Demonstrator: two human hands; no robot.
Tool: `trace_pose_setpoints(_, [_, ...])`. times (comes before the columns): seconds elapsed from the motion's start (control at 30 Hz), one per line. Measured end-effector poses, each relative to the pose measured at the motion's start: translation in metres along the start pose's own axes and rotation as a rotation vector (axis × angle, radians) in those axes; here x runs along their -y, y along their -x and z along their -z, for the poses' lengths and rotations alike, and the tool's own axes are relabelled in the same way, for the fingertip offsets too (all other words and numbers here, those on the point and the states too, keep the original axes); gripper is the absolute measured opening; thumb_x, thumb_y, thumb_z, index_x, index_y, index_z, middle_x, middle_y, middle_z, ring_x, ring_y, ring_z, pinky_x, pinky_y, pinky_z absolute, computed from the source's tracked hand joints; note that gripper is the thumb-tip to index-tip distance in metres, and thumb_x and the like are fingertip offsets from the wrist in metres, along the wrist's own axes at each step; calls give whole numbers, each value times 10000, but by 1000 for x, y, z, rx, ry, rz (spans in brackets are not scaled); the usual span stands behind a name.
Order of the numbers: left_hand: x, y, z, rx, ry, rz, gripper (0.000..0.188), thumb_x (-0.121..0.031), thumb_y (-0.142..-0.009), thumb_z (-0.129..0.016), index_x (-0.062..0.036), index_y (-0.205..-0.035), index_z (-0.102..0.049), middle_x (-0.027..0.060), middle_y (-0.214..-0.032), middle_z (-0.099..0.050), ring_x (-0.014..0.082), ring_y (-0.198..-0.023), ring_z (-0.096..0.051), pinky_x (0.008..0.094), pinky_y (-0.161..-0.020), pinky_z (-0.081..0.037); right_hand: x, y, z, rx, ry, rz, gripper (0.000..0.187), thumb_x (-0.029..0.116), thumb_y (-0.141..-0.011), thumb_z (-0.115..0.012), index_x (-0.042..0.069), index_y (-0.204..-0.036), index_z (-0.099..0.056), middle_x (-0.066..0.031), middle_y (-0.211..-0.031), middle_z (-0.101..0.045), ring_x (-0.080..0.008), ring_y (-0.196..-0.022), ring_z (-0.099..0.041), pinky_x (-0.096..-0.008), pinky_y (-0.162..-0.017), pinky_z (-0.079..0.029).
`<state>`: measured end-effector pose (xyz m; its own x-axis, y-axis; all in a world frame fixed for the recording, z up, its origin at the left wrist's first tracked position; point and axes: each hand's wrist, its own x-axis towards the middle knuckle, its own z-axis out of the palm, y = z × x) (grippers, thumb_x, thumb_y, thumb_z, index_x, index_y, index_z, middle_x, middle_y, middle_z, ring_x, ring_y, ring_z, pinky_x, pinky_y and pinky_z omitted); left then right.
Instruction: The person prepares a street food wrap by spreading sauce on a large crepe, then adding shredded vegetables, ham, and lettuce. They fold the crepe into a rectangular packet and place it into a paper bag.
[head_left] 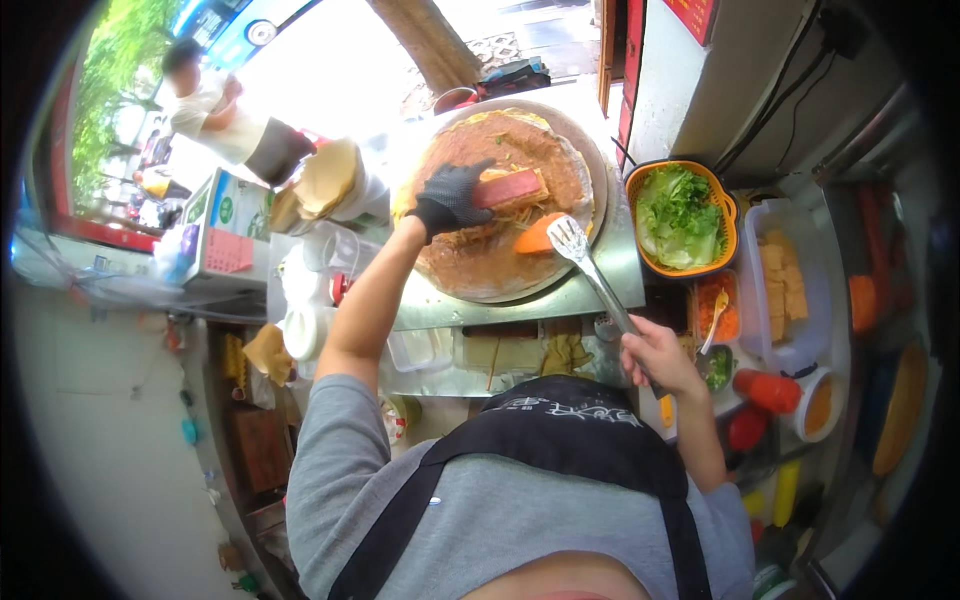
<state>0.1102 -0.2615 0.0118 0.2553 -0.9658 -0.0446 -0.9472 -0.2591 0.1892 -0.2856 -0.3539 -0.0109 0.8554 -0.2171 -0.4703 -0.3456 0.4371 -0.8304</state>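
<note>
A large round crepe (465, 140), browned with sauce, lies on a round griddle plate (600, 170). On its middle sits a pink slab of ham (510, 188) atop a pale rectangular layer, with shredded filling beside it. My left hand (450, 200), in a dark grey glove, has thumb and fingers about the left end of the ham. My bare right hand (660, 355) is closed round the handle of metal tongs (600, 285). Their slotted head is at a flat orange piece (538, 234), over the crepe's right side; whether they pinch it I cannot tell.
Right of the griddle stands an orange-rimmed basket of lettuce (680, 215), with a clear tub (790, 290) of yellow slabs and a small container of orange bits (718, 300). Paper bags (330, 175) and white cups (303, 330) stand left. A person (220, 115) stands outside.
</note>
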Motion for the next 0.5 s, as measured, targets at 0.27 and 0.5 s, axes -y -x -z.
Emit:
trace_pose_setpoints(0.27, [36, 5, 30, -30, 382, 123, 871, -432, -698, -769, -145, -1401, -342, 163, -1067, -620, 260, -1004, -605, 358, -885, -472, 26, -48, -38, 36, 8, 21, 384, 216, -953, -485, 43, -1295, -456, 13, -644, -542, -53, -456, -501, -175, -391, -380])
trace_pose_setpoints(0.5, [51, 9, 33, -36, 408, 91, 852, -428, -714, -755, -125, -1397, -347, 167, -1063, -614, 264, -1013, -594, 355, -891, -463, 24, -96, -60, -98, 218, 65, 422, 237, -934, -518, 61, -1314, -462, 4, -641, -537, -65, -448, -506, -202, -388, -400])
